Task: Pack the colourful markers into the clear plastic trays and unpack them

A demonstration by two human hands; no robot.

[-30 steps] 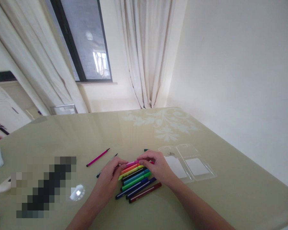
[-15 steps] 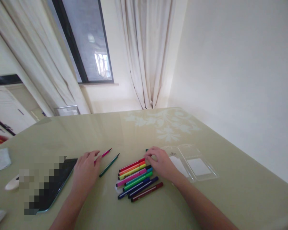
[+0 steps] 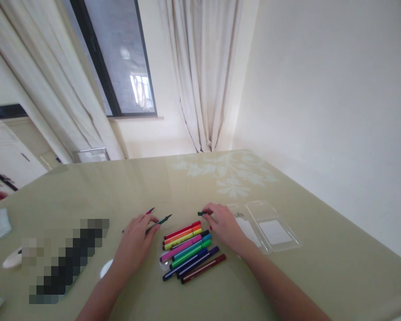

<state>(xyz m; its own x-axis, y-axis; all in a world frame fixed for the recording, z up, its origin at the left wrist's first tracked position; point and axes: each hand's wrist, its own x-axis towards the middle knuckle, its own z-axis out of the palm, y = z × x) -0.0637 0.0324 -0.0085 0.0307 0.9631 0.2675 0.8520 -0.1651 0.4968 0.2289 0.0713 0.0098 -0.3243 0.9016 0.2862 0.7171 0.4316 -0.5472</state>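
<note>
Head camera: since half a second ago, the left hand (image 3: 138, 236) has left the magenta marker (image 3: 149, 211) and now pinches the dark green uncapped marker (image 3: 163, 220), while the right hand (image 3: 222, 223) narrowly grips a dark green cap (image 3: 201, 213), so matching parts sit in both hands, apart. The row of capped markers (image 3: 191, 253) lies nearer, between the forearms, with the clear case (image 3: 296, 238) to the right; the left hand partly hides the magenta marker.

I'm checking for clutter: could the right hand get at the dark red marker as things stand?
Probably yes: the dark red marker lies on the near side of the row with nothing on top, though the right hand holds a green cap.
</note>
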